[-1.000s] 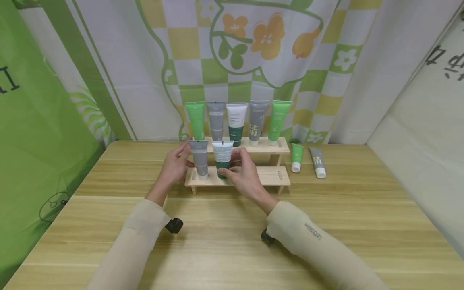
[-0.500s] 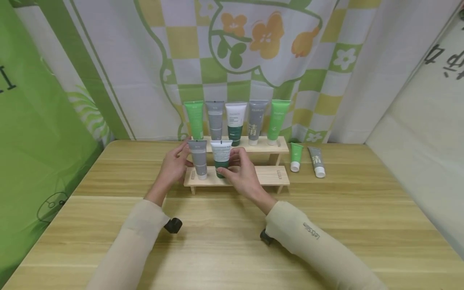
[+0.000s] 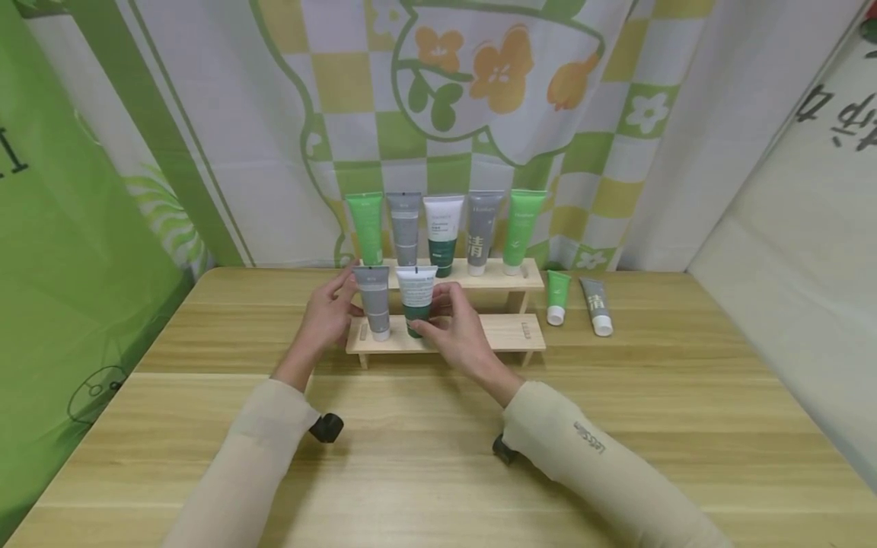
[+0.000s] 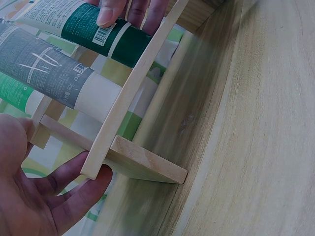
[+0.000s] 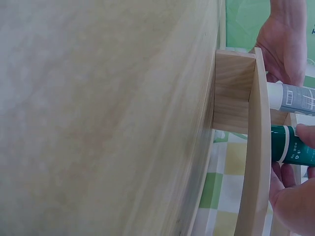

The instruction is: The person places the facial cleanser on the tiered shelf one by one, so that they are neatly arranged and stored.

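Note:
A two-step wooden display stand [image 3: 503,332] stands on the table with squeeze tubes upright on it. My right hand [image 3: 460,331] pinches a white-and-green tube [image 3: 416,293] low down, thumb in front, its cap end at the lower step. In the right wrist view the green end [image 5: 279,142] touches or nearly touches the board. Left of it a grey tube [image 3: 375,303] stands on the lower step. My left hand [image 3: 327,313] holds the stand's left end; in the left wrist view its fingers [image 4: 83,196] curl at the lower board's end and the thumb lies by the upper step.
On the upper step several tubes stand in a row, a white-and-green tube [image 3: 444,228] in the middle. A small green tube [image 3: 558,293] and a grey tube [image 3: 598,304] lie on the table [image 3: 425,457] right of the stand. A patterned curtain [image 3: 356,84] hangs behind.
Hardly anything: both hands and the tubes keep their places, and the whole head view shifts slightly.

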`<state>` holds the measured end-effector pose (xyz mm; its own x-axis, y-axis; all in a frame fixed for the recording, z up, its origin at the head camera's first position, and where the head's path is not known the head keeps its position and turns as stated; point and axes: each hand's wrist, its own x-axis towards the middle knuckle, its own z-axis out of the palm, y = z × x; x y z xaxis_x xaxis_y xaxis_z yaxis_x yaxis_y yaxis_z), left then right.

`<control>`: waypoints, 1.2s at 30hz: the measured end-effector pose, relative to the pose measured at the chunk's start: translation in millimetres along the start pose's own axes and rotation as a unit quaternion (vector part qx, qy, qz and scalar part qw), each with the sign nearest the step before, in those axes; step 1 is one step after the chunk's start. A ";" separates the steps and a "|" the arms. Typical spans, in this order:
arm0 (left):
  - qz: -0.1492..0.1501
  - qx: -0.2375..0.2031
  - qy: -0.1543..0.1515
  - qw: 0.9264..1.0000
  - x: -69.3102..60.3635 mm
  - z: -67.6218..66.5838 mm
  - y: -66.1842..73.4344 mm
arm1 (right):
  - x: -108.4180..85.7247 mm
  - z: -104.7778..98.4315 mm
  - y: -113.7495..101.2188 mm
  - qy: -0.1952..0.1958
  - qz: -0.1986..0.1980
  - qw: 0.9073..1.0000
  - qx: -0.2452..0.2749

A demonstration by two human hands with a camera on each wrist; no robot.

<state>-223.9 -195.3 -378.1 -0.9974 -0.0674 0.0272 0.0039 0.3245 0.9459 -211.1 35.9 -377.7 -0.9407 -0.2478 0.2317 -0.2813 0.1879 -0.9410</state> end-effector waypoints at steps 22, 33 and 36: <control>0.002 0.009 -0.002 1.000 0.4 -0.5 0.4 | -22.1 -42.0 -2.7 -0.017 0.015 0.999 0.022; -0.002 0.007 0.002 1.000 0.4 -1.0 0.7 | -35.2 -80.0 0.8 -0.006 0.005 1.000 0.023; 0.001 0.010 -0.001 1.000 0.6 -0.9 0.3 | -39.2 -92.0 3.6 -0.001 0.010 1.000 0.022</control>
<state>-224.5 -196.1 -377.5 -0.9975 -0.0646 0.0285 0.0046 0.3434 0.9392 -192.7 133.7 -367.5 -0.9458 -0.2458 0.2123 -0.2537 0.1511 -0.9554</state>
